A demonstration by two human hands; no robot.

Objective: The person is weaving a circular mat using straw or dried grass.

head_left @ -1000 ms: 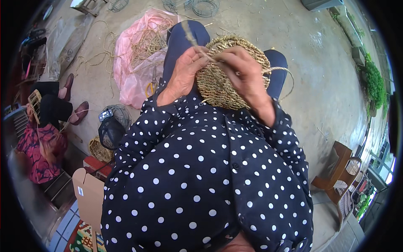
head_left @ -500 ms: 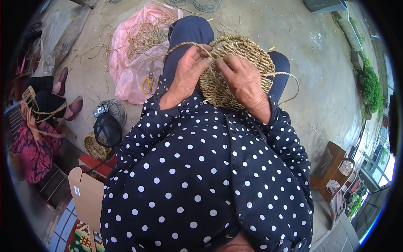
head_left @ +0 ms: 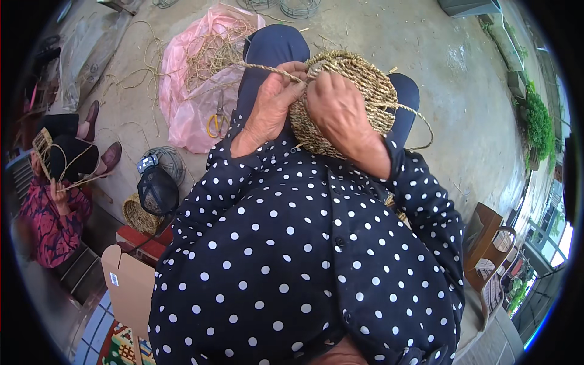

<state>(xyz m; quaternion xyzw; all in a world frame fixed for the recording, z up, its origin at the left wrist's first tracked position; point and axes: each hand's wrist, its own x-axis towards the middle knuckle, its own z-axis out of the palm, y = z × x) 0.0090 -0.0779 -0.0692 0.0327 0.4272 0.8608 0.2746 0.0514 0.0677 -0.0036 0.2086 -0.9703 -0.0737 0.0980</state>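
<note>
Clock from mid-view, as I see it on my feed.

Weave (head_left: 378, 100): one, round, straw, at 1 o'clock on the lap. Visible face filled, by my reading well advanced; loose lengths remain unworked.
Left hand (head_left: 274, 100): 12 o'clock, thumb and fingers pinching a cord (head_left: 260, 67) at the weave's edge.
Right hand (head_left: 338, 109): 1 o'clock, fingers bunched narrow over the same edge; they hide the join, so I cannot tell what they hold.
Loop (head_left: 431, 128): 2 o'clock, trailing off the weave, apt to snag.
Bag (head_left: 175, 85): pink, 11 o'clock, bearing loose straw (head_left: 213, 56).
Scissors (head_left: 217, 124): yellow-handled, 10 o'clock, on the bag.
Cap (head_left: 158, 191): black, 9 o'clock.
Co-worker's hand (head_left: 59, 193): 9 o'clock, farther out, with cord.
Chair (head_left: 488, 246): brown, 4 o'clock.
</note>
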